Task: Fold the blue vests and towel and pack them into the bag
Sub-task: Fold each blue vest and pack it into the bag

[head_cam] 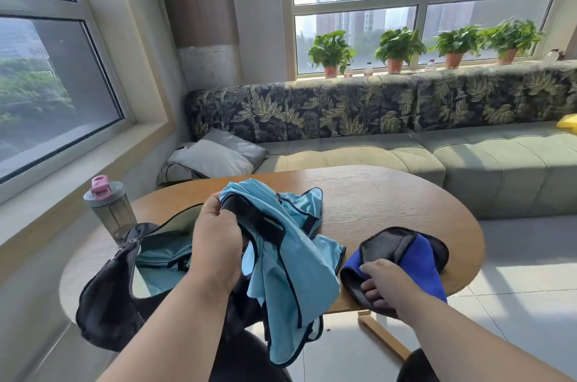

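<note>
Oval wooden tabletop: left hand gripping unfolded blue vest, right hand pinching towel. Folding stage, probably; next, flattening before the bag.

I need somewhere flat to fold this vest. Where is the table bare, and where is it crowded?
Bare wood lies on the far half of the table, beyond the light blue vest and the dark blue towel, out to the right rim. The near edge is crowded: the open black bag and bottle on the left, vest in the middle, towel on the right.
</note>
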`<state>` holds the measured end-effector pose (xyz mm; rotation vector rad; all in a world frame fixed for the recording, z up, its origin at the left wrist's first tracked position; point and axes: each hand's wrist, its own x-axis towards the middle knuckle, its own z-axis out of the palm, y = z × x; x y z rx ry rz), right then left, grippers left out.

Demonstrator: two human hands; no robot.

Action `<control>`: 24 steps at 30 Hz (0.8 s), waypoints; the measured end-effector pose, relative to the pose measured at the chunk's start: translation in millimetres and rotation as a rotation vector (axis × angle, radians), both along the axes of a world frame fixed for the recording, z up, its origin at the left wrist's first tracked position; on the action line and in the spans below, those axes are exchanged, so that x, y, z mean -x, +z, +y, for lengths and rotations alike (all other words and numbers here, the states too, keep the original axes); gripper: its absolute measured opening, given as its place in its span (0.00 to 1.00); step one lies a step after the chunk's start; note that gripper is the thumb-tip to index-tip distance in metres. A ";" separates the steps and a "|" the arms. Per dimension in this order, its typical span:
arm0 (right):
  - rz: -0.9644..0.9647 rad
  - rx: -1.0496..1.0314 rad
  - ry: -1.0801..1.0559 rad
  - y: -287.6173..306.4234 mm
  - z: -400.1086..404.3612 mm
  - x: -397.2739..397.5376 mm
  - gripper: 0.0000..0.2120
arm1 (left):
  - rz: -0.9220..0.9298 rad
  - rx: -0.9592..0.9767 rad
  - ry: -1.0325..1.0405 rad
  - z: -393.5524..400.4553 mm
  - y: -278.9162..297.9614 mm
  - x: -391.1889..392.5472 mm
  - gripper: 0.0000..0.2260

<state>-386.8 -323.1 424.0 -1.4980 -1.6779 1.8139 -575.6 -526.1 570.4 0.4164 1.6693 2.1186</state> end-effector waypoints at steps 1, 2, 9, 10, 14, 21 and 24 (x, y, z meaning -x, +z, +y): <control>-0.006 -0.044 0.022 1.1 5.4 3.9 0.04 | -0.006 0.001 0.004 2.5 0.1 0.2 0.18; -0.023 -0.108 0.067 2.2 10.7 7.6 0.06 | -0.018 -0.002 0.008 4.9 -0.3 0.7 0.17; -0.051 -0.216 0.262 -3.8 41.9 38.9 0.08 | -0.107 0.004 0.003 14.0 -5.9 5.9 0.16; -0.034 -0.207 0.231 -9.2 47.4 41.4 0.12 | -0.114 0.010 0.004 14.6 -5.7 6.0 0.15; -0.034 -0.225 0.215 -11.6 50.9 43.2 0.13 | -0.122 -0.006 -0.005 17.1 -3.0 5.0 0.13; 0.263 -0.258 0.364 23.1 0.5 53.9 0.17 | -0.091 0.035 -0.049 22.1 -7.9 -5.6 0.13; 0.354 -0.218 0.541 52.4 -34.4 54.6 0.23 | -0.058 0.040 -0.062 20.0 -4.7 -10.8 0.12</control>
